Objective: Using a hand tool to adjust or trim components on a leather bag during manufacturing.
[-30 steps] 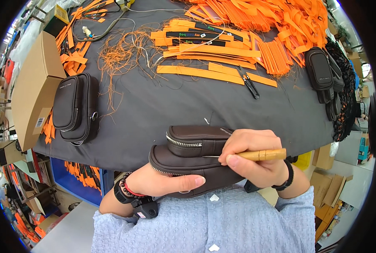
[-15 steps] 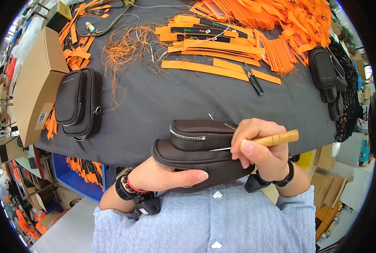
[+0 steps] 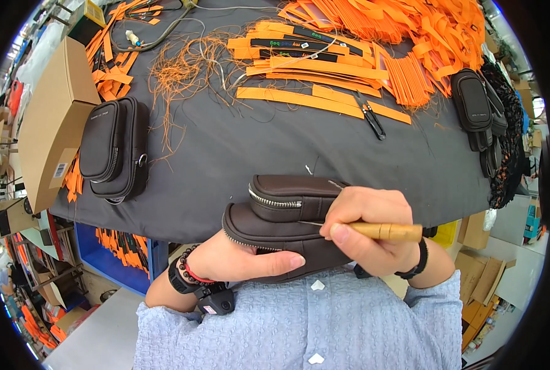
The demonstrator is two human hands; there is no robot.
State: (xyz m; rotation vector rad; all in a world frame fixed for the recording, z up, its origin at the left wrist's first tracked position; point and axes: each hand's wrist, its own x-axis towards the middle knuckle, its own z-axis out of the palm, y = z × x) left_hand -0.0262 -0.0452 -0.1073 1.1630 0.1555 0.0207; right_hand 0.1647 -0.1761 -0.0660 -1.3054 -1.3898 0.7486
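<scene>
A dark brown leather-like bag (image 3: 275, 231) with a raised zipped front pocket is held at the table's near edge. My left hand (image 3: 250, 259) grips its lower left side, thumb lying on top and the other fingers hidden underneath. My right hand (image 3: 370, 225) is closed round an awl (image 3: 389, 232) with a bamboo-like handle and a thin metal shaft. The awl's shaft points left, its tip by the seam where the pocket meets the bag body. Whether the tip pierces the material I cannot tell.
Another dark bag (image 3: 116, 148) stands at left beside a cardboard box (image 3: 56, 123); several more bags (image 3: 472, 98) are at far right. Thread snips (image 3: 370, 116) lie near orange straps (image 3: 324, 74). Tangled orange thread (image 3: 182, 74) and a blue bin (image 3: 102, 265) are leftward.
My right hand has moved a little left and down along the seam with the awl, whose handle now lies more level. My left hand and the bag have hardly moved.
</scene>
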